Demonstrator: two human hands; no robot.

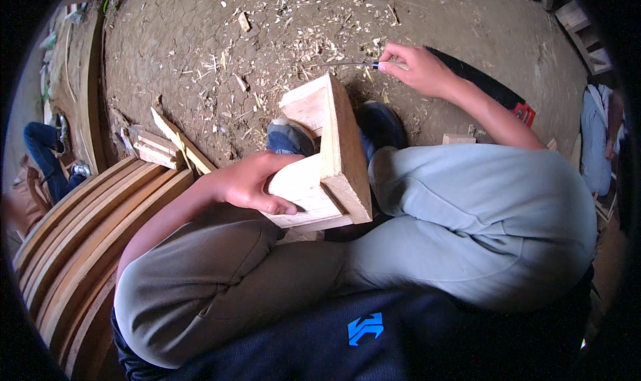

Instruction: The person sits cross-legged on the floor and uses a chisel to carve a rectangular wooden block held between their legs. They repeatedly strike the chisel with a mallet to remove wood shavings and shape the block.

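My left hand [257, 182] grips a piece of joined pale boards [342, 160] between my knees, thumb on the near board and the fingers partly hidden. Two shorter boards run left from a thicker one, like an open-sided frame. Away from the wood, up and to the right, my right hand [415, 68] is closed on a slim tool [377, 65] with a thin shaft pointing left. Its exact kind is too small to make out. Beyond my right forearm lies a long black blade [467, 74] with a red end [524, 114], much like a handsaw.
Wood shavings [287, 54] litter the bare earth floor [167, 27]. Several long planks [100, 227] are stacked at my left, with short offcuts [157, 147] beyond them. My shoes [290, 137] stand under the frame. Other people's legs [43, 154] show at both far sides.
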